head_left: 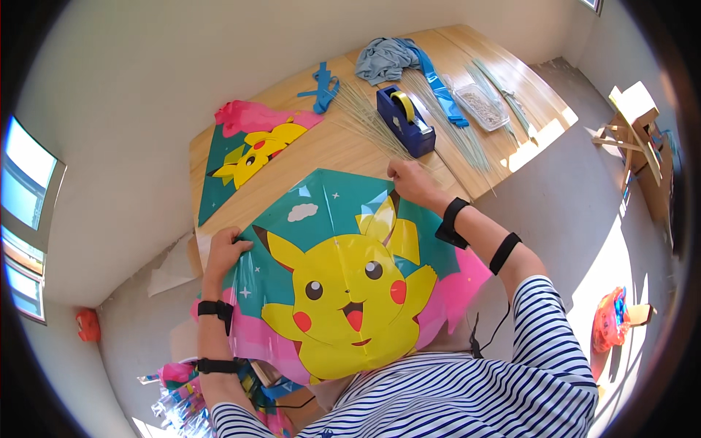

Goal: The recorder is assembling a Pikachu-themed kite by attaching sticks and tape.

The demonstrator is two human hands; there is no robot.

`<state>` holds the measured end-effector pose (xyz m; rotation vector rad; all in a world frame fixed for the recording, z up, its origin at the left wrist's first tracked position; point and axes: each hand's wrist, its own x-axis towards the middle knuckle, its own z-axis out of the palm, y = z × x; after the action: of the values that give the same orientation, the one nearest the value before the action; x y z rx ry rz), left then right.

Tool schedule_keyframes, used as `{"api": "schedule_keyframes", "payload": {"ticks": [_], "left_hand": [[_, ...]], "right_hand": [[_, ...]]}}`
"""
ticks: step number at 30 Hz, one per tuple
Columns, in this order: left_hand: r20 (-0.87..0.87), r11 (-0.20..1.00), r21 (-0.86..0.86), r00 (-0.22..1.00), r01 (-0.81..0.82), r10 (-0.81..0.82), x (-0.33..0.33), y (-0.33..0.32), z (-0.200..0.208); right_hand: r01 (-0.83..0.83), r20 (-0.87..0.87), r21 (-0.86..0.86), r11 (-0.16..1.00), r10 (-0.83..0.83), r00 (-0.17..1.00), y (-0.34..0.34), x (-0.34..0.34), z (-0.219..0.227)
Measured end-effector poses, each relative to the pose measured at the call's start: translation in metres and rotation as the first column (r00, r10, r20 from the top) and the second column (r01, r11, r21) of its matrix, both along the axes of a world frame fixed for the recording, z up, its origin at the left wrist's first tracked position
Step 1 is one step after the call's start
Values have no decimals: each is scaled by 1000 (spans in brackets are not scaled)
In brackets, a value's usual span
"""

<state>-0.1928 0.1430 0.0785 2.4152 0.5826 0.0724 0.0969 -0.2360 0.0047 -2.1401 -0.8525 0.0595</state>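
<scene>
A glossy plastic kite sail (pixel 343 292), green above and pink below with a large yellow cartoon animal, is stretched out in front of my body. My left hand (pixel 228 252) pinches its left edge, fingers partly hidden behind it. At the upper right edge, my right hand (pixel 415 182) is closed on the sheet. The sail's top corner points away from me over the table's near edge, and a crease runs down its middle. Its pink lower right part hangs loose beside my right arm.
On the wooden table (pixel 292 166) lie another printed kite sail (pixel 252 153), blue strips (pixel 319 89), a tape dispenser (pixel 406 123), thin rods (pixel 358 113), a grey cloth (pixel 385 60) and a clear tub (pixel 482 106) of small pieces. Shiny wrapped bundles (pixel 182 401) sit lower left.
</scene>
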Motion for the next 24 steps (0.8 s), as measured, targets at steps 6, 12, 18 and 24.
{"api": "schedule_keyframes", "payload": {"ticks": [6,12,18,24], "left_hand": [[-63,984,180,998,8,4,7,-4,-40],[-19,745,659,993,100,-117,17,-60,-42],[66,882,315,919,350,-388,42,-131,-70],[-18,871,361,936,333,-351,46,-142,-74]], "right_hand": [[32,75,-55,998,-27,997,10,8,-37],[61,172,-66,996,-48,984,8,6,-39],[286,214,60,956,-292,932,-17,33,4],[531,36,49,846,-533,845,-65,110,31]]}}
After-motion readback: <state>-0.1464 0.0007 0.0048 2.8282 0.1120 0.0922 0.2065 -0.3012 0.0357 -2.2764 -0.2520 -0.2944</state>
